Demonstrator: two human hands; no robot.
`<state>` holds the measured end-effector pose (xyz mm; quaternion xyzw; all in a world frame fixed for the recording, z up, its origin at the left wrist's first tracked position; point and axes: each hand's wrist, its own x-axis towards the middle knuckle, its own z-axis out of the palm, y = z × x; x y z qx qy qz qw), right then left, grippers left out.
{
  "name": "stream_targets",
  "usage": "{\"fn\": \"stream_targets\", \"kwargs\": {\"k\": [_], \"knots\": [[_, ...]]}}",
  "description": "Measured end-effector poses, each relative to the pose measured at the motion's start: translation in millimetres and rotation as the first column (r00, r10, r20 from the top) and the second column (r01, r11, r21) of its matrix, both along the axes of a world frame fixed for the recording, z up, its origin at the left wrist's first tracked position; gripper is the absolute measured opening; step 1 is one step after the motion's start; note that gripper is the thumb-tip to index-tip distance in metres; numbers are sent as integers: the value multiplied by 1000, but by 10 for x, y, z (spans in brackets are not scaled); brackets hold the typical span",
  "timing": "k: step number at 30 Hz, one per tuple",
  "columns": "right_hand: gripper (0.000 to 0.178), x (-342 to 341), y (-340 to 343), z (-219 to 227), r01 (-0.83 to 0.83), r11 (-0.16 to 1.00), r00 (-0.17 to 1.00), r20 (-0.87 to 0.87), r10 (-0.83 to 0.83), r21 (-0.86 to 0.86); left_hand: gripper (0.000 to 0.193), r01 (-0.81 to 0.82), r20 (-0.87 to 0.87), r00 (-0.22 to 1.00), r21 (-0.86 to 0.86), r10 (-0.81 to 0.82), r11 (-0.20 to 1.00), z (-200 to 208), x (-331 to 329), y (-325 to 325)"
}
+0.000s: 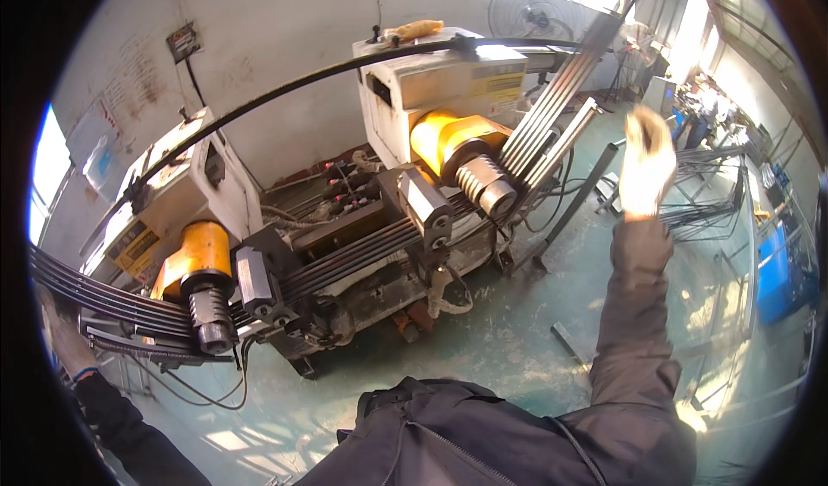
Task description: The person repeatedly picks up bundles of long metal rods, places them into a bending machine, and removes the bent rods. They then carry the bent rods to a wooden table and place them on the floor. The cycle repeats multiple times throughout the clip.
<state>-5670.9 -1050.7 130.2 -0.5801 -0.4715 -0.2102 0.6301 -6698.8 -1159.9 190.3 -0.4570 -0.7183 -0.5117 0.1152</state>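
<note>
Several long dark metal bars [362,253] run side by side through a two-headed machine, from the left rim toward the upper right. At the far left, my left hand [67,335] is beside the bars' left end; it is dark, and its fingers are lost at the picture's rim. My right hand [649,163] is raised at the right, apart from the machine and right of the bars' far ends. It is pale with glare and smeared, so its fingers do not show clearly. Nearest the left hand is a yellow head with a ribbed spindle [210,313].
A second yellow head [448,145] stands farther right, with clamp blocks [423,201] beside it. A black hose [302,81] arches over both white housings. Loose bars [569,344] lie on the green floor. Bar racks [707,197], a blue bin [780,266] and fans [535,13] stand beyond.
</note>
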Motion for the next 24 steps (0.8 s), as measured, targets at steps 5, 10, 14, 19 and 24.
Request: {"fn": "stream_targets", "kwargs": {"k": [5,10,14,19,24], "knots": [[61,10,718,1040,116,992,977,175,-121,39,49,183,-41,983,50,-181,982,457,143,692],[63,-328,1647,1813,174,984,801,588,-114,-45,44,161,-174,972,11,-157,987,831,830,1164],[38,-942,2044,1962,-87,926,943,331,-43,368,41,129,-219,968,21,-121,991,905,1264,1294],[31,-1225,2210,1900,-897,440,376,-441,815,49,45,322,188,921,123,-341,939,888,1144,1285],[34,-1235,2189,1819,-836,548,508,-367,779,6,51,320,-186,924,-95,-333,943,815,814,1311]]}}
